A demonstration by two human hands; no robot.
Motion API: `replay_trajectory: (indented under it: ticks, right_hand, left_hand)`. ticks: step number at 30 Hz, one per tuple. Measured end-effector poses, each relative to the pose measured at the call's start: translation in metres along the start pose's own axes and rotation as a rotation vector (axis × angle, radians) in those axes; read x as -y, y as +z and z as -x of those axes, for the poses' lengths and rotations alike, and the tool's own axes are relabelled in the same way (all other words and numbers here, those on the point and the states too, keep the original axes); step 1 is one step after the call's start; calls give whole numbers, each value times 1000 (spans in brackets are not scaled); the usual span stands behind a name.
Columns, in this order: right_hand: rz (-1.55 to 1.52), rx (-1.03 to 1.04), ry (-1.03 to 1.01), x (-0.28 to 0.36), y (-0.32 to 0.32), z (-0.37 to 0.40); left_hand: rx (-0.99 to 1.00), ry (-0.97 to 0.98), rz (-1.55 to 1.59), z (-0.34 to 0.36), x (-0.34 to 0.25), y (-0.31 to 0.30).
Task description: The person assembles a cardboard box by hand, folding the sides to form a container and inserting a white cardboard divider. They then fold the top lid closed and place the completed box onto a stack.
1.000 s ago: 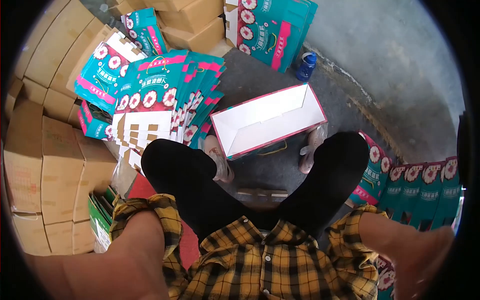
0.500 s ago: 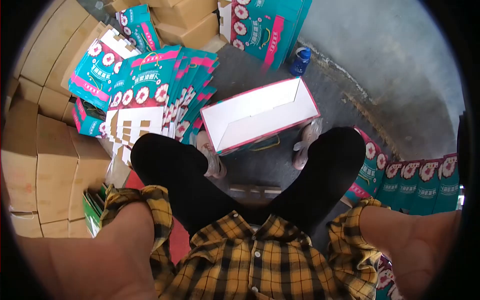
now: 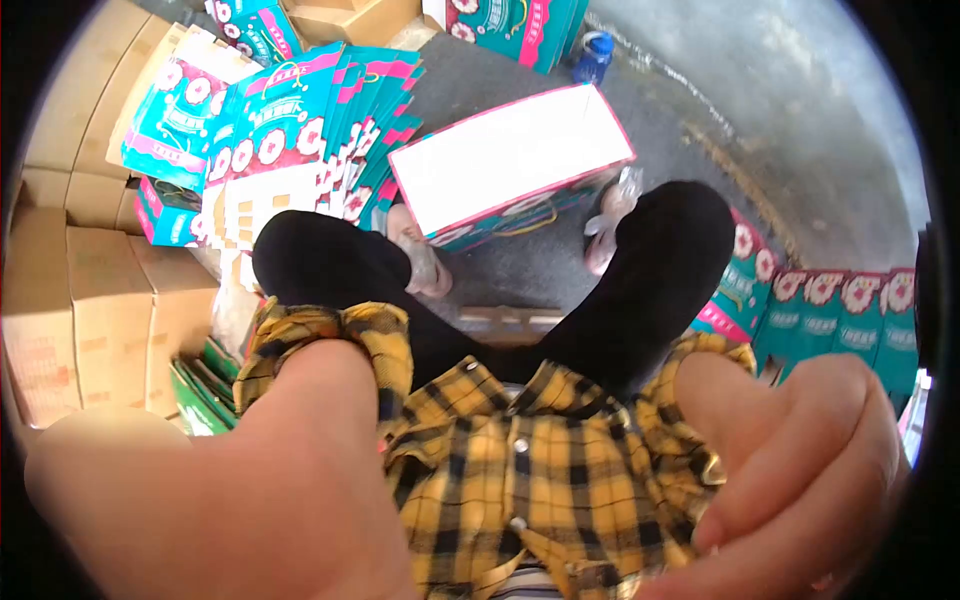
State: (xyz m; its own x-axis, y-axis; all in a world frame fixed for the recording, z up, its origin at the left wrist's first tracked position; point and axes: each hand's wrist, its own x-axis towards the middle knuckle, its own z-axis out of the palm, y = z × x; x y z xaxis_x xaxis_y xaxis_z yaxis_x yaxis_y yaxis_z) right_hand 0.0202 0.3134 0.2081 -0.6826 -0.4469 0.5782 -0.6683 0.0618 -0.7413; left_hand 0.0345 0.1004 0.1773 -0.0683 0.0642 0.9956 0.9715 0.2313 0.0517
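Observation:
My left hand [image 3: 120, 480] is blurred, very close to the camera at the lower left; its fingers cannot be made out. At the lower right my right hand [image 3: 825, 460] is raised in front of my shirt, its fingers bent but apart, and no held thing shows. Both hands are away from the carton [image 3: 515, 155], which stands on the floor between my feet with its white face up and teal, pink-edged sides. Beyond my left knee lies a fanned stack of flat teal carton blanks [image 3: 290, 115].
Brown cardboard boxes [image 3: 110, 310] are piled along the left. A blue bottle [image 3: 593, 60] stands by the grey wall [image 3: 780, 100]. Teal cartons [image 3: 845, 320] line the right side, and more teal cartons [image 3: 515, 30] are at the back.
Both arms have swung inward, and more of my right hand now shows. The view has tilted down slightly, so the carton appears higher. Its white top looks brighter, without the flap seams seen before.

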Motion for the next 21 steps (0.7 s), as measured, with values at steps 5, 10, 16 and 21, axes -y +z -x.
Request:
replay_trajectory:
  ticks: [5,10,16,21]
  right_hand:
    - [16,53,193,16,0,-1]
    - [71,-64,104,18,-6,18]
    - [134,-217,-657,-12,-25,22]
    - [481,-814,-957,-26,-51,27]
  left_hand:
    - [-46,64,24,-12,-22,-15]
    - [-23,60,22,-12,-17,-10]
    - [-7,37,25,-7,-2,1]
    - [-9,57,43,-11,-11,-1]
